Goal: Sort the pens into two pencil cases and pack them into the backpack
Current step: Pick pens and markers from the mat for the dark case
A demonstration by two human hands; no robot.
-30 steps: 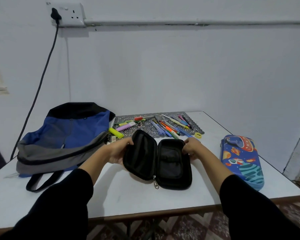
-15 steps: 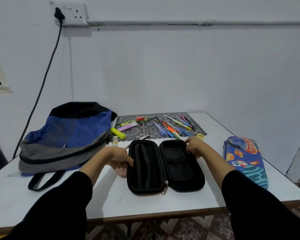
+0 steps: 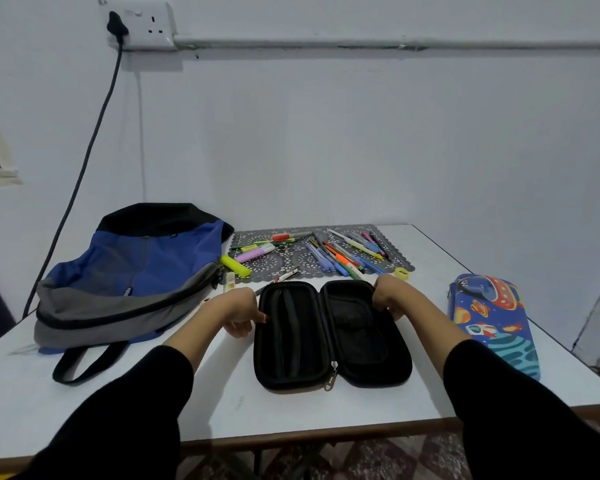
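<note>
My left hand (image 3: 238,311) and right hand (image 3: 387,298) each grip an outer rim of the black case (image 3: 331,336), holding it flat open on the counter (image 3: 222,393), I reckon so pens (image 3: 321,258) just behind drop straight in.

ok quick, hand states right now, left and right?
Left hand: grips the left rim of the open black pencil case.
Right hand: grips its right rim.
</note>
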